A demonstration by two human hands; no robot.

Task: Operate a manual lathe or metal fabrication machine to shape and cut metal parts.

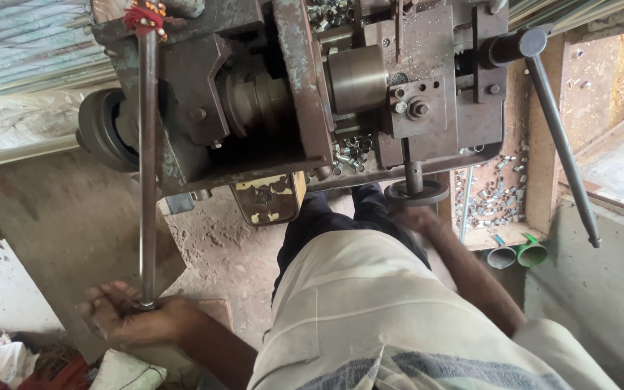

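I look down at a worn, rusty lathe-like machine (312, 94). My left hand (128, 314) is closed around the near end of a long steel rod (147, 166) that runs up into the machine's left side, past a red tassel. My right hand (417, 217) reaches to the small round handwheel (417, 193) under the machine's carriage; it is blurred, and its fingers seem to grip the wheel's rim. A brass-coloured cylinder (357, 78) sits in the machine's middle. My pale shirt fills the lower middle.
A long lever (561, 141) slants down from the machine's right side. Several small metal pieces lie in a wooden tray (496, 191) at right, with two funnel-like cups (518, 254) below it. A pulley (102, 130) sticks out left. Bags and rubbish lie at the bottom left.
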